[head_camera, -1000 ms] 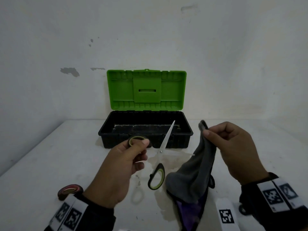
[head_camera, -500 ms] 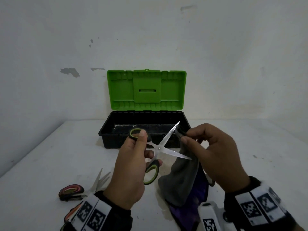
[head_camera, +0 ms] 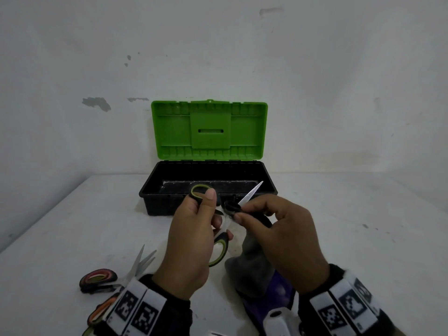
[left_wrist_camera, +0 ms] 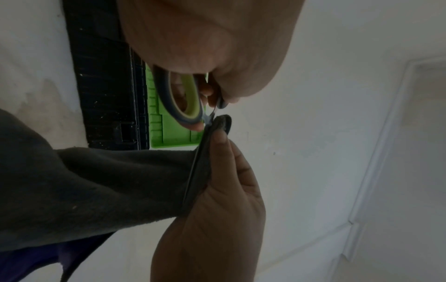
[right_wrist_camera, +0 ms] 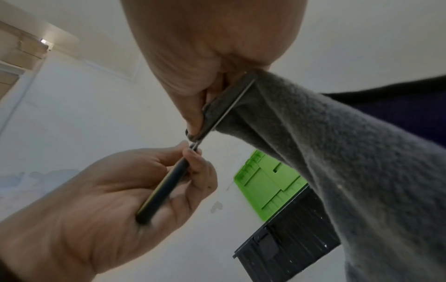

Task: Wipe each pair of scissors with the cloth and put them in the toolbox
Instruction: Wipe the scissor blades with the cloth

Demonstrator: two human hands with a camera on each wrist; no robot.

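Scissors [head_camera: 219,251] with black-and-green handles are held spread apart in front of me. My left hand [head_camera: 208,214] grips the handles, thumb on the upper loop. My right hand [head_camera: 249,212] pinches the grey cloth [head_camera: 252,267] around one blade close to the pivot. The other blade [head_camera: 252,194] sticks up bare toward the toolbox. In the right wrist view the blade edge [right_wrist_camera: 229,108] lies inside the fold of the cloth [right_wrist_camera: 337,152]. The black toolbox [head_camera: 157,204] stands behind with its green lid [head_camera: 208,129] raised.
Another pair of scissors [head_camera: 101,280] with red-and-black handles lies on the white table at the lower left. A further pair with orange handles [head_camera: 101,311] is partly hidden by my left wrist. The cloth's purple end [head_camera: 266,309] trails on the table. Walls close in behind and left.
My right hand brought the cloth from the right onto the scissors and now pinches it over one blade near the pivot. The left hand spread the scissors and lifted them slightly.
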